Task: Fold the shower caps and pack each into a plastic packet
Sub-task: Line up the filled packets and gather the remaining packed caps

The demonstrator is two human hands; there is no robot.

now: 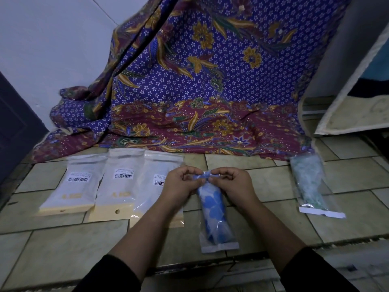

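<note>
Nearest, two forearms in dark sleeves are being extended over the tiled floor (347,186), w/ the blue-flowered shower cap (214,209) lying between them inside a clear plastic packet (219,245). The packet's long axis is running away from the person, tilted a little left at the far end; its white near end is resting on the tiles, while its far end, the mouth by the look of it, is being pinched. The left hand (181,186) and right hand (233,186) are both being closed on that far end, fingertips meeting over a bunched bit of blue film, approx. side by side, neither clearly nearer. Whether the mouth is being sealed or the cap being tucked in cannot be told; the fingers are hiding the edge.

Judged from this, the coming move is turning on that far edge: it is lying straight ahead of both hands, across the packet's axis, so any press or fold would probably be run left-right.

Open tile is being left to the right of the packet, up to the packed green shower cap (311,184), well apart. To the left, three barcoded pouches (117,186) are lying just beside each other, the nearest partly under the left wrist, so room there is tighter. Beyond, a patterned batik cloth (210,81) is hanging down onto the floor.
</note>
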